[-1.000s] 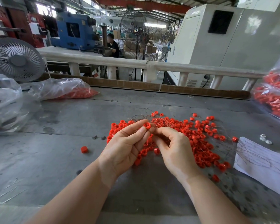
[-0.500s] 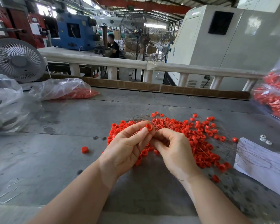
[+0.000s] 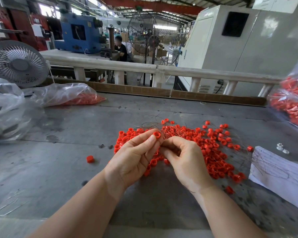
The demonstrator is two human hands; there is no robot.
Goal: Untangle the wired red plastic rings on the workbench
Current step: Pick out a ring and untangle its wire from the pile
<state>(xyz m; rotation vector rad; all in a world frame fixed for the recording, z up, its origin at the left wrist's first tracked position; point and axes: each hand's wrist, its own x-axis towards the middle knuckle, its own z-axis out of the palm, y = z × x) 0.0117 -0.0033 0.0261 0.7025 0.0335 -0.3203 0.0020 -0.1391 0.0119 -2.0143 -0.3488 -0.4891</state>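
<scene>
The grey counter (image 3: pixel 62 169) fills the lower view, stained and scuffed, with a white railing (image 3: pixel 196 73) along its far edge. On its left lie a crumpled clear bag (image 3: pixel 5 107) and, beyond it, a second clear bag (image 3: pixel 67 96) holding red parts; a grey desk fan (image 3: pixel 18 63) stands behind them. At the right edge a bulging bag of red parts (image 3: pixel 292 103) leans in, and below it a white sheet of paper (image 3: pixel 279 174) lies flat with thin wires across it. The pile of red plastic rings (image 3: pixel 213 148), strung with fine wires (image 3: pixel 155 126), spreads over the middle of the counter, right of centre. Both hands hover over its near left part and hide the rings beneath. The left hand (image 3: pixel 132 157) pinches one red ring (image 3: pixel 156 135) between thumb and forefinger. The right hand (image 3: pixel 184 158) has its fingers curled inward against the left fingertips, pinching wire there. A lone red ring (image 3: pixel 89 159) sits apart to the left, and two small white parts (image 3: pixel 282 148) lie just beyond the paper.
</scene>
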